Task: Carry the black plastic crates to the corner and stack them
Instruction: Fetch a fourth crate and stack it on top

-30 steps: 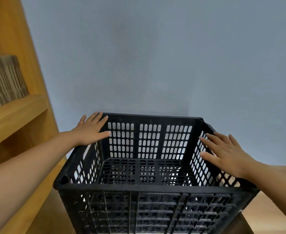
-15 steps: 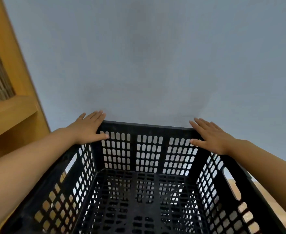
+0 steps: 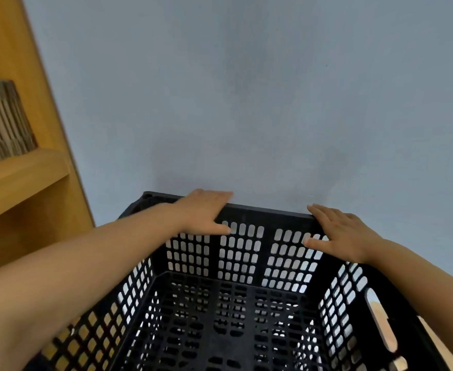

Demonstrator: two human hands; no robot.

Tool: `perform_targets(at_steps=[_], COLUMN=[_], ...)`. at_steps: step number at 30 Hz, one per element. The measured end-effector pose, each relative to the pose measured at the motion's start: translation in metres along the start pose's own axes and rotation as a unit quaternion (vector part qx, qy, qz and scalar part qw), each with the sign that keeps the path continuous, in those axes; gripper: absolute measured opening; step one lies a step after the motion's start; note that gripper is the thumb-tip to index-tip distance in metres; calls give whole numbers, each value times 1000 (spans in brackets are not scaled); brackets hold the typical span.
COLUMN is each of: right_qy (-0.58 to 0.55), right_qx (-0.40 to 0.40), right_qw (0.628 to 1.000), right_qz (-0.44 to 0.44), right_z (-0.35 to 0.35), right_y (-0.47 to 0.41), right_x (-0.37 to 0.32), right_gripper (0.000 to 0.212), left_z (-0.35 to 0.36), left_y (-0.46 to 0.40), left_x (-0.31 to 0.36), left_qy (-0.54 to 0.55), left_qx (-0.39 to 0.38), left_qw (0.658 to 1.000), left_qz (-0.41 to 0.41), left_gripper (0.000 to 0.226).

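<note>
Black perforated plastic crate fills the lower centre of the frame, open top up, far wall close against the pale grey-blue wall. Left hand sits on the far rim left of centre, fingers draped over the edge, thumb on the inside of the lattice wall. Right hand at the far right corner, same pose. Both grips read as a loose flat hold on the crate rim, not clenched; can't tell whether they're bearing weight or just pressing it in

Progress, my read: this crate is at or almost at its spot by the wall. Whether it sits on another crate is hidden, nothing below its floor is clear. No other crates in view, so count done vs left is unknown

Clearance: orange-brown wooden shelf unit at left of frame, its upright just beside the crate's far left corner, tight there. Stack of brown corrugated cardboard on the shelf, upper left, well apart from the hands. Right side looks open. Fingers sit between rim and wall: pinch risk if it's pushed further
</note>
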State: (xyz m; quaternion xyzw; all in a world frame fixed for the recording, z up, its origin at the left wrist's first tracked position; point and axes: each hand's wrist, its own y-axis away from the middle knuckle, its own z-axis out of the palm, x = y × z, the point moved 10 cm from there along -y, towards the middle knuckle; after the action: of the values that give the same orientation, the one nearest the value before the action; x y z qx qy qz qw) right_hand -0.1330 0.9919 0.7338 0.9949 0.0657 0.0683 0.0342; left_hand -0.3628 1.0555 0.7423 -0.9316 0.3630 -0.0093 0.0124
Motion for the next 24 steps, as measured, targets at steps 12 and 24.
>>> perform_targets(at_steps=[12, 24], right_qy=[-13, -44], right_qx=[17, 120], right_qw=[1000, 992], right_qz=[1, -14], right_z=[0, -26], right_y=[-2, 35], right_x=[4, -16], right_gripper=[116, 85], left_z=[13, 3], left_y=[-50, 2], left_x=[67, 93], left_qy=[-54, -26], left_qx=[72, -57], left_qw=[996, 998], left_qz=[16, -24], left_gripper=[78, 75])
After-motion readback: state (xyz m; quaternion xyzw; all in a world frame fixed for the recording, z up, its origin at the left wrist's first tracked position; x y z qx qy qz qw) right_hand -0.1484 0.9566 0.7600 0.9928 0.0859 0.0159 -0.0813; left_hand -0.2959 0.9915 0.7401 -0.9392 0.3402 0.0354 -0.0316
